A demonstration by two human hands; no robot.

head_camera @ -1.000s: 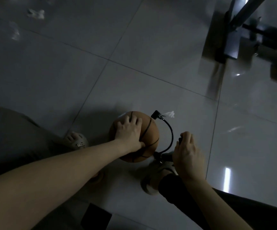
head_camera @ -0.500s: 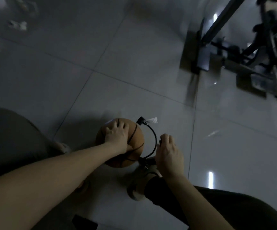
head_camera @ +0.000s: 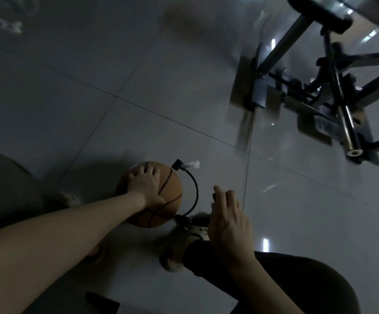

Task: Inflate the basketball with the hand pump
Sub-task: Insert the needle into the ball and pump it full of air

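The room is dim. An orange-brown rubber basketball with black seams (head_camera: 171,193) sits on the glossy grey tiled floor (head_camera: 138,64), just in front of the person's feet. If there is any print on the ball, the light is too low to read it.

The left hand (head_camera: 145,184) lies on top of the ball, palm down, with its fingers (head_camera: 142,172) spread flat over the curve. It presses on the ball rather than clasping it.

A small black connector (head_camera: 176,165) sticks out of the ball's upper right side, with a frayed tuft of white string (head_camera: 193,164) beside it. From the connector a thin black hose (head_camera: 196,191) loops out to the right and down to the black foot of the pump (head_camera: 180,219), which touches the ball's lower right edge.

The right hand (head_camera: 227,219) is over the black pump handle (head_camera: 213,197), its back towards the camera and its index finger lifted. I cannot tell whether the other fingers close around the handle, since the hand hides them.

A pale beige shoe (head_camera: 179,248) below a dark trouser leg (head_camera: 274,279) is planted right by the pump's foot. A second shoe (head_camera: 63,198), blurred, is left of the ball.

Further off, at the upper right, stands a black metal frame of bars and rods (head_camera: 320,87). A few pale scraps (head_camera: 7,26) lie well away on the floor at the upper left.
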